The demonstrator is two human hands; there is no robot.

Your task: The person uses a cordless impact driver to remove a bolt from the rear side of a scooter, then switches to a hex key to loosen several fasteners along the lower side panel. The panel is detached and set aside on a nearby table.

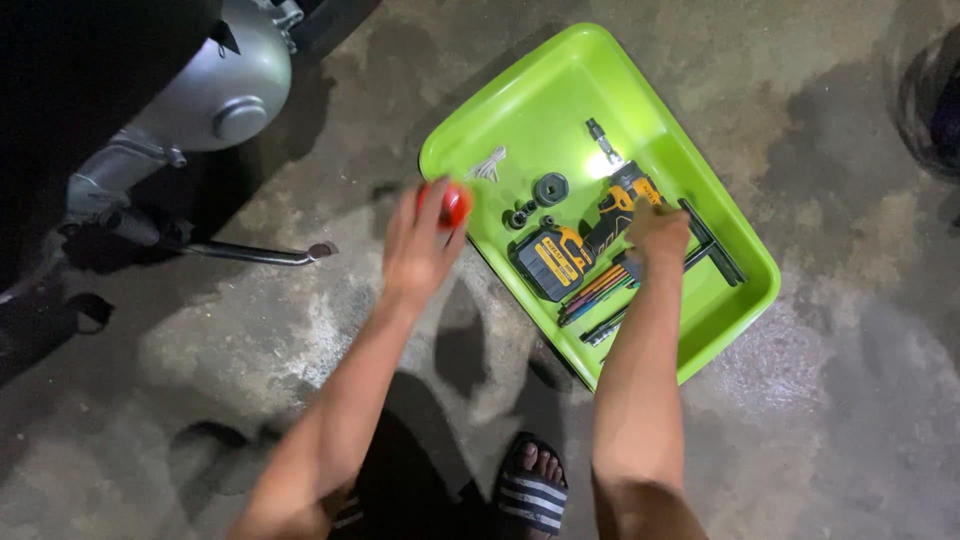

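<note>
My left hand (418, 245) is closed around a small red object (453, 203), held just above the near-left rim of a bright green tray (560, 85) on the concrete floor. My right hand (657, 236) reaches into the tray and rests on the handle of a yellow and black cordless drill (585, 240); I cannot tell whether it grips it. Beside the drill lie a black socket (551, 187), a bit (601, 137), several thin coloured rods (595, 292) and a black T-shaped wrench (715, 245).
A motorcycle's silver engine case (215, 85) and its side stand (255, 253) occupy the upper left. A tyre edge (930, 95) shows at the upper right. My sandalled foot (532, 485) is at the bottom, between my arms.
</note>
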